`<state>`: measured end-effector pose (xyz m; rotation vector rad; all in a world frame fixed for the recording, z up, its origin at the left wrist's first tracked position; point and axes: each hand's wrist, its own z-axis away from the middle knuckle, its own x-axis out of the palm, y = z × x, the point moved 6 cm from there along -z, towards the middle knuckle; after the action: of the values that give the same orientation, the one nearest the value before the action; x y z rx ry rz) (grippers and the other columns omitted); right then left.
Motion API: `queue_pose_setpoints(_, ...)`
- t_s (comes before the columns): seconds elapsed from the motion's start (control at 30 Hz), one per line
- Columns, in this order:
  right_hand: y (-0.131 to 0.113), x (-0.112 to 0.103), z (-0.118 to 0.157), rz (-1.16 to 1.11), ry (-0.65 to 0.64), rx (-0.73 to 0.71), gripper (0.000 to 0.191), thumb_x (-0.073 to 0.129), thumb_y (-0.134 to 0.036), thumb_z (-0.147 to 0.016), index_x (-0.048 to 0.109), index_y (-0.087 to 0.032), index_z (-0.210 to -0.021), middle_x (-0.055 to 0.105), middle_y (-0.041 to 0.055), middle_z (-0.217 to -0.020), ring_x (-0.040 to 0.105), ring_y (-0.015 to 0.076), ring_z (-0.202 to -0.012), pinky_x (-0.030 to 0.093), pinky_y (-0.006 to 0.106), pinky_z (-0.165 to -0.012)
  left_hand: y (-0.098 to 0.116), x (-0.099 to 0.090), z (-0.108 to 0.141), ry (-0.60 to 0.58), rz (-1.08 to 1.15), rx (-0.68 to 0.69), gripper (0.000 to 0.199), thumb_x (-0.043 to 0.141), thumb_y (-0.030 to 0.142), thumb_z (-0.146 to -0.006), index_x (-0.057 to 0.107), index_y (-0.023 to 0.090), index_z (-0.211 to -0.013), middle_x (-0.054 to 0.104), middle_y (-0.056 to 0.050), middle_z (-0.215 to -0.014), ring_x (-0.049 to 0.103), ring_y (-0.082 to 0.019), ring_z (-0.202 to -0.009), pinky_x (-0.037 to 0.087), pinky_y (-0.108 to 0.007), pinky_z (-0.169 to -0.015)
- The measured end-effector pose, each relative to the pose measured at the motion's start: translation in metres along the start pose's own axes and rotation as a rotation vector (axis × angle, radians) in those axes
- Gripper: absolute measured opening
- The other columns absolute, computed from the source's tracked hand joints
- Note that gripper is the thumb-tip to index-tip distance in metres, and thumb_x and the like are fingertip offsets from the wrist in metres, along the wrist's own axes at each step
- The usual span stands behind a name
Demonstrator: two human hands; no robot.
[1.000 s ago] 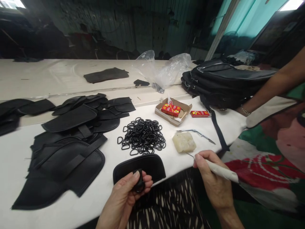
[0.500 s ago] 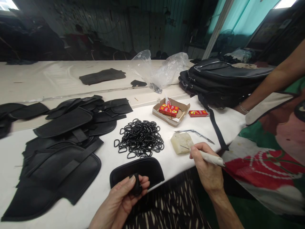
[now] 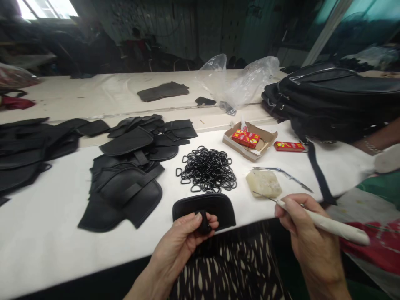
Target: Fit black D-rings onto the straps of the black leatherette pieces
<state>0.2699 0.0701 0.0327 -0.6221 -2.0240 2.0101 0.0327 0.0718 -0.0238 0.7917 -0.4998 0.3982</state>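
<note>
My left hand (image 3: 184, 237) is closed, pinching a small folded black strap (image 3: 204, 223) between thumb and fingers. Behind it, at the table's front edge, lies a rounded black leather panel (image 3: 218, 208); whether the strap is joined to it I cannot tell. My right hand (image 3: 309, 233) grips the white handle of an awl (image 3: 340, 229). The awl's thin metal shaft points left, its tip over the lower edge of a pale, wax-like block (image 3: 264, 183); contact is unclear. Just beyond the panel is a heap of black D-rings (image 3: 209, 171).
Stacked black leather pieces (image 3: 125, 187) lie on the left. Thread snips (image 3: 287, 173) rest behind the block. A cardboard tray (image 3: 250, 152) holds a red box; another red box (image 3: 290, 146) is beside it. A co-worker's arm (image 3: 383, 135) and a black bag (image 3: 337, 96) are at right.
The view has turned left, so the table's things sit farther right. My right hand has drawn back from the block, and the awl tip has shifted to its lower edge. My left hand keeps its pinch.
</note>
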Motion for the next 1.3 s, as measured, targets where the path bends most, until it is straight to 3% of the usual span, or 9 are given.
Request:
queue_pose_setpoints(0.13,0.007,0.035,0.025,-0.281,-0.211,0.178,0.018,0.059,-0.036,-0.080,0.056,-0.020,-0.072,0.053,-0.0016,-0.061,0.040,0.0088,-0.053,0.033,0.018,-0.047,-0.002,0.001,0.001,-0.054,0.002,0.005,0.019,0.061,0.019,-0.079,0.070,0.004,-0.085,0.070,-0.016,-0.091,0.064,-0.020,-0.083,0.051,-0.029,-0.081)
queue_pose_setpoints(0.33,0.018,0.075,0.048,-0.206,-0.383,0.239,0.023,0.057,-0.042,-0.081,0.055,-0.021,-0.072,0.054,-0.0010,-0.065,0.047,0.0123,-0.063,0.037,0.021,-0.054,-0.003,0.000,0.001,-0.123,0.016,0.025,0.020,0.061,0.019,-0.079,0.070,0.004,-0.088,0.069,-0.015,-0.092,0.063,-0.021,-0.086,0.048,-0.032,-0.086)
queue_pose_setpoints(0.57,0.023,0.081,0.048,-0.175,-0.412,0.201,0.022,0.054,-0.041,-0.083,0.055,-0.021,-0.074,0.054,-0.0016,-0.066,0.047,0.0130,-0.067,0.038,0.022,-0.058,-0.004,0.000,0.001,-0.189,0.030,0.050,0.020,0.060,0.020,-0.080,0.070,0.005,-0.089,0.069,-0.014,-0.094,0.062,-0.022,-0.089,0.045,-0.034,-0.089)
queue_pose_setpoints(0.93,0.017,0.091,0.048,-0.150,-0.516,0.175,0.022,0.052,-0.039,-0.085,0.053,-0.020,-0.073,0.054,-0.0021,-0.064,0.049,0.0135,-0.065,0.038,0.025,-0.061,-0.003,0.002,0.004,-0.167,0.049,0.068,0.020,0.057,0.019,-0.081,0.070,0.005,-0.087,0.069,-0.015,-0.088,0.063,-0.021,-0.085,0.046,-0.034,-0.085)
queue_pose_setpoints(1.1,0.006,0.094,0.033,-0.069,-0.677,0.075,0.023,0.053,-0.038,-0.083,0.054,-0.020,-0.070,0.054,-0.0021,-0.063,0.046,0.0124,-0.059,0.035,0.024,-0.055,-0.003,0.005,0.007,-0.137,0.017,0.116,0.021,0.055,0.022,-0.082,0.069,0.006,-0.080,0.069,-0.013,-0.081,0.062,-0.020,-0.080,0.043,-0.035,-0.086)
queue_pose_setpoints(1.2,-0.002,0.093,0.020,0.016,-0.772,0.016,0.024,0.055,-0.038,-0.081,0.054,-0.019,-0.068,0.053,-0.0013,-0.061,0.046,0.0129,-0.058,0.034,0.025,-0.054,-0.003,0.005,0.009,-0.106,-0.050,0.160,0.023,0.055,0.024,-0.082,0.068,0.007,-0.075,0.067,-0.011,-0.075,0.061,-0.018,-0.072,0.044,-0.031,-0.079)
queue_pose_setpoints(1.3,-0.009,0.088,0.004,-0.109,-0.738,0.013,0.023,0.056,-0.035,-0.079,0.053,-0.018,-0.064,0.051,-0.0017,-0.056,0.042,0.0113,-0.053,0.031,0.024,-0.049,-0.004,0.004,0.010,-0.065,-0.068,0.159,0.023,0.057,0.027,-0.080,0.067,0.008,-0.070,0.066,-0.010,-0.071,0.060,-0.018,-0.067,0.044,-0.030,-0.073)
